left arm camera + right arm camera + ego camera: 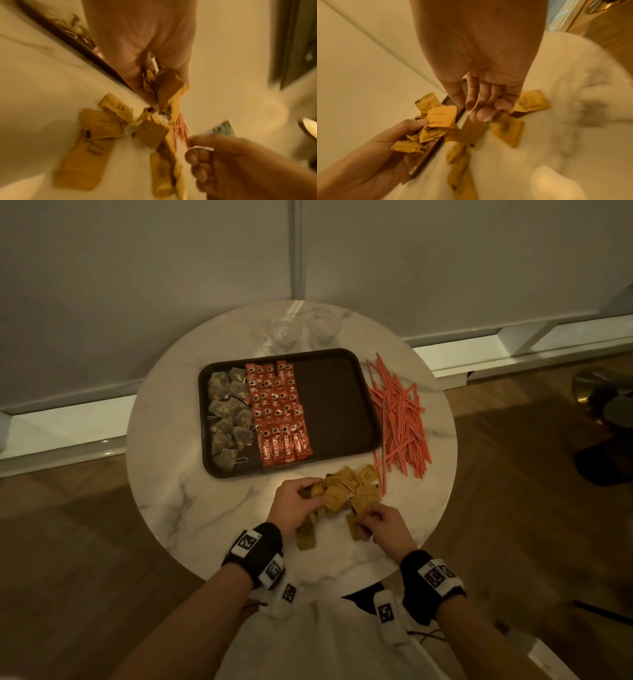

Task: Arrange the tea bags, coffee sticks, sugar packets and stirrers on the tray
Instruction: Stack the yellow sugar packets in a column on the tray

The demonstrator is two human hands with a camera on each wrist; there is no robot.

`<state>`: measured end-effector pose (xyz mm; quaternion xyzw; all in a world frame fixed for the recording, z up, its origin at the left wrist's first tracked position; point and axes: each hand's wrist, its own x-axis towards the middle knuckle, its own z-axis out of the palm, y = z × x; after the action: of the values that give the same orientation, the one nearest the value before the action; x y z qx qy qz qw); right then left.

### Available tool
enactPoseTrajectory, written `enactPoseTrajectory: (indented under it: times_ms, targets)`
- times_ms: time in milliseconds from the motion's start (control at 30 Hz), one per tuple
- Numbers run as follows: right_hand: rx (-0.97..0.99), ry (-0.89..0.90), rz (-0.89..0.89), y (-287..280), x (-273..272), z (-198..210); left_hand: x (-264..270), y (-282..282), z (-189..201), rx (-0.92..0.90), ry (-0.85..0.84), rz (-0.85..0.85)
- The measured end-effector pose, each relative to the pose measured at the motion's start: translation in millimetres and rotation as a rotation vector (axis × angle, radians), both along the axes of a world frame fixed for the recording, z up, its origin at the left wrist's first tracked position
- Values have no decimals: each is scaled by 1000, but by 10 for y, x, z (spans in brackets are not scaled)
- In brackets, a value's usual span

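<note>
Yellow sugar packets [346,491]: left hand [297,503] clutches several; right hand [383,523] blurred, grip unclear.

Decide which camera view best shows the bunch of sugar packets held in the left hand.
The right wrist view: the left hand grips the fanned bunch of sugar packets there. The left wrist view blurs them; the head view mostly hides them.

We count one tray [342,405], two glasses [284,332] at upper centre, and two hands. Tea bags [226,416] number roughly a dozen; coffee sticks [277,409], sugar packets [346,487] and stirrers [400,419] are too many and overlapped for us to count.
</note>
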<state>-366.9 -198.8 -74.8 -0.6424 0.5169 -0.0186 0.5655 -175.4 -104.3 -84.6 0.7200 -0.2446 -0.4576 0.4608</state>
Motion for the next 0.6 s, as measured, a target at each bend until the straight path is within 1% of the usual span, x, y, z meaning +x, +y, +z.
enactPoseTrajectory:
  times_ms: [100,167,233,300,367,600]
  targets:
    - [-2,-34,-53,-44,215,12,72,70,31,-5,260,134]
    - [55,-3,-46,-27,370,36,77,113,67,-16,423,203]
    - [141,-24,-83,9,495,93,63,150,89,-7,537,255]
    - [237,-98,-121,55,590,181,68,198,58,7,597,291]
    - [266,-140,-82,78,646,232,78,237,30,0,637,322]
    - [166,-83,-8,194,900,197,38,231,-7,-12,768,405]
